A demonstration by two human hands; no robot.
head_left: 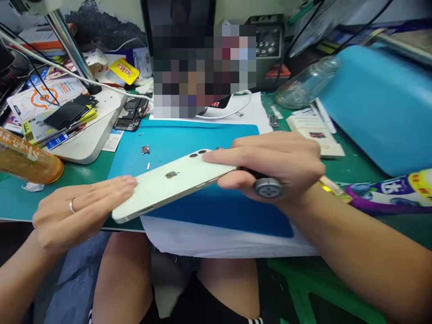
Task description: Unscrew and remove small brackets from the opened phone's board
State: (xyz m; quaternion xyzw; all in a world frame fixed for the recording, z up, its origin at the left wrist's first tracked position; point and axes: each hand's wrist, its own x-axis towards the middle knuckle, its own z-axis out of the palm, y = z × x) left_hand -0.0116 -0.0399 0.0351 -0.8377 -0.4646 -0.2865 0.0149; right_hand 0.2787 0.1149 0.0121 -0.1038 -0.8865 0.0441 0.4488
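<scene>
A white smartphone (168, 182) is held back side up, tilted, above the blue work mat (189, 139). My left hand (77, 213), with a ring on one finger, grips the phone's lower end with its fingers wrapped under it. My right hand (270, 164) pinches the phone's camera end between thumb and forefinger. That same hand also holds a screwdriver with a round grey cap (268, 188) tucked in its palm. Small screws and a tiny part (145, 150) lie on the mat behind the phone.
An opened phone body (131, 114) lies at the mat's back left beside a white stand base (87, 144) piled with packets. An orange bottle (29, 159) lies at left. A glass jar (303, 83) and a blue box (381, 108) stand at right.
</scene>
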